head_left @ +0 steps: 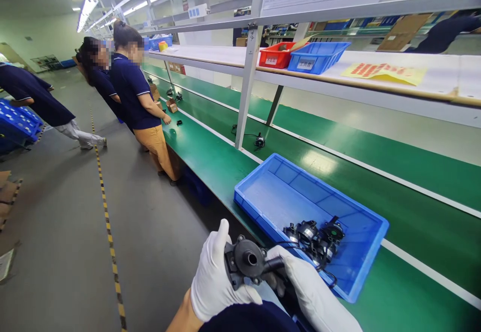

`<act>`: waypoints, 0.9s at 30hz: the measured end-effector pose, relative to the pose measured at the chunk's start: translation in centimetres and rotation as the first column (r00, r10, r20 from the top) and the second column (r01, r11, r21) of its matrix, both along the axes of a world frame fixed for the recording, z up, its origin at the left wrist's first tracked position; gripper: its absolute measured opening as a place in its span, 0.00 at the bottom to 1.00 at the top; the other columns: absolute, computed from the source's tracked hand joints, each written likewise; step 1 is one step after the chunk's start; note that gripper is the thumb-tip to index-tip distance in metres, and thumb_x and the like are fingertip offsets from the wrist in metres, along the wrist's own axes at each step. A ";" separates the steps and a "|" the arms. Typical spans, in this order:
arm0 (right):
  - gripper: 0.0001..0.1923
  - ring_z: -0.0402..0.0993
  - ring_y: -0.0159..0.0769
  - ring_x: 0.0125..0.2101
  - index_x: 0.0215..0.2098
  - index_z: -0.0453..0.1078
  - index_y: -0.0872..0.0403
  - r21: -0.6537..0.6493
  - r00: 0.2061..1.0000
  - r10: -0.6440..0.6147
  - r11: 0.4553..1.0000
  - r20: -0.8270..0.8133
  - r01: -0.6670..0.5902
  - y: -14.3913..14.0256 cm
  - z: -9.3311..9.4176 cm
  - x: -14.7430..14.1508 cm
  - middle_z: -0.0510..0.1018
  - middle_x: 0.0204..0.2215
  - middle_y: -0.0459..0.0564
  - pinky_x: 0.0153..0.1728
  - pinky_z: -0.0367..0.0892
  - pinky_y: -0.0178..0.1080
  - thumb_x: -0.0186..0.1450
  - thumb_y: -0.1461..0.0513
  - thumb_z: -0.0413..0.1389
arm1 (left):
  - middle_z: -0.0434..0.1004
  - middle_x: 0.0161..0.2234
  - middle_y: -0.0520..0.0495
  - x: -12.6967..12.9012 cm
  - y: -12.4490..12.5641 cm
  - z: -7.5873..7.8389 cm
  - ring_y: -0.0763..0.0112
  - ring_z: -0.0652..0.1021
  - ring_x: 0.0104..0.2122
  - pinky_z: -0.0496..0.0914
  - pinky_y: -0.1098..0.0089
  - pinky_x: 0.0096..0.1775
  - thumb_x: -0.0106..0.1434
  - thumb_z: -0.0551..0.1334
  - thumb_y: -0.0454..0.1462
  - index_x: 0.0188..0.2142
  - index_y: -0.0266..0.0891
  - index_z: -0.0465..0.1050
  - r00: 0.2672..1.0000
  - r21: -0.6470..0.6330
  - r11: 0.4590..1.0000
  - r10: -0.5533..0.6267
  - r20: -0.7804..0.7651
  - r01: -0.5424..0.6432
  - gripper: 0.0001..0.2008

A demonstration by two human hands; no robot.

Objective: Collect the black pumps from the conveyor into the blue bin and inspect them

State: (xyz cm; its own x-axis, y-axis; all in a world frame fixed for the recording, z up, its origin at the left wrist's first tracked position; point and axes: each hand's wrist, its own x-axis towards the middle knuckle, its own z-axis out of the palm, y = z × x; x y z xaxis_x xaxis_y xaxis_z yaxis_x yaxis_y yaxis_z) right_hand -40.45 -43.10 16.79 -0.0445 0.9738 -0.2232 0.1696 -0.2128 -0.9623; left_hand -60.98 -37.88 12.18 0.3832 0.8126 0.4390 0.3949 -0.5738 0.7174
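My left hand (214,277) and my right hand (313,294), both in white gloves, together grip a black pump-like part (246,262) with a round port facing up. I hold it low, just in front of the near edge of the bench. Right beside it, a shallow blue tray (270,192) lies on the green belt (394,212). Several similar black parts (315,237) with wires are piled in the tray's near right corner.
One more black part with a cable (259,141) lies on the belt by a white upright post (246,66). A shelf above carries a red bin (276,55), a blue bin (317,56) and a yellow label sheet (383,73). Co-workers (137,91) stand along the bench at left.
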 end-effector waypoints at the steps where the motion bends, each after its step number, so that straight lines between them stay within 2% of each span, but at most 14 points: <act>1: 0.34 0.62 0.35 0.21 0.27 0.67 0.51 -0.009 1.000 -0.002 1.000 0.004 0.002 -0.1 0.1 0.1 0.67 0.20 0.44 0.26 0.62 0.37 0.69 0.35 0.39 | 0.72 0.44 0.40 0.1 0.0 0.1 0.57 0.78 0.39 0.74 0.57 0.45 0.51 0.60 0.69 0.73 0.42 0.39 1.000 0.020 1.000 0.002 -0.015 -0.002 0.61; 7: 0.33 0.62 0.35 0.23 0.28 0.67 0.50 0.043 0.996 0.031 0.998 0.084 -0.035 0.0 0.9 0.3 0.68 0.21 0.45 0.28 0.63 0.38 0.69 0.35 0.39 | 0.73 0.44 0.40 0.3 0.2 0.0 0.58 0.79 0.39 0.76 0.57 0.44 0.51 0.52 0.73 0.73 0.40 0.38 0.996 0.076 0.996 0.045 -0.083 -0.039 0.61; 12: 0.31 0.59 0.34 0.23 0.28 0.67 0.51 0.050 0.999 0.026 0.998 0.038 -0.028 0.2 0.7 0.3 0.66 0.22 0.44 0.28 0.61 0.38 0.72 0.39 0.40 | 0.72 0.43 0.41 0.7 0.3 0.4 0.59 0.79 0.38 0.77 0.58 0.41 0.53 0.47 0.73 0.72 0.40 0.37 0.991 0.094 0.994 0.068 -0.116 -0.058 0.59; 17: 0.29 0.59 0.34 0.23 0.28 0.66 0.51 0.065 0.999 0.014 0.998 0.047 -0.017 0.2 -0.1 0.5 0.66 0.21 0.43 0.29 0.63 0.38 0.73 0.42 0.40 | 0.72 0.42 0.43 1.0 0.3 1.0 0.61 0.78 0.35 0.76 0.58 0.40 0.54 0.47 0.73 0.72 0.42 0.36 0.991 0.092 0.994 0.067 -0.117 -0.056 0.58; 22: 0.25 0.69 0.37 0.27 0.28 0.64 0.50 0.056 0.999 0.030 0.998 0.044 -0.032 0.2 -0.8 0.8 0.72 0.25 0.47 0.34 0.67 0.39 0.74 0.45 0.40 | 0.71 0.40 0.44 1.2 0.2 1.0 0.60 0.78 0.36 0.76 0.58 0.40 0.53 0.49 0.73 0.72 0.42 0.38 0.992 0.048 0.997 0.067 -0.107 -0.062 0.58; 25: 0.27 0.70 0.37 0.25 0.27 0.63 0.49 0.036 0.994 0.038 0.998 0.103 -0.042 0.4 -0.4 0.7 0.74 0.24 0.48 0.31 0.67 0.39 0.73 0.43 0.38 | 0.71 0.39 0.45 1.4 0.1 1.1 0.60 0.77 0.34 0.75 0.58 0.38 0.53 0.50 0.72 0.72 0.42 0.38 0.993 0.024 0.998 0.058 -0.104 -0.056 0.58; 27: 0.28 0.67 0.36 0.22 0.26 0.61 0.48 -0.031 0.988 0.040 0.999 0.151 -0.036 0.7 0.1 0.5 0.72 0.21 0.46 0.27 0.66 0.38 0.71 0.40 0.38 | 0.70 0.39 0.45 1.4 -0.1 1.2 0.60 0.77 0.34 0.75 0.57 0.39 0.54 0.50 0.72 0.72 0.42 0.37 0.993 0.021 0.998 0.053 -0.107 -0.051 0.58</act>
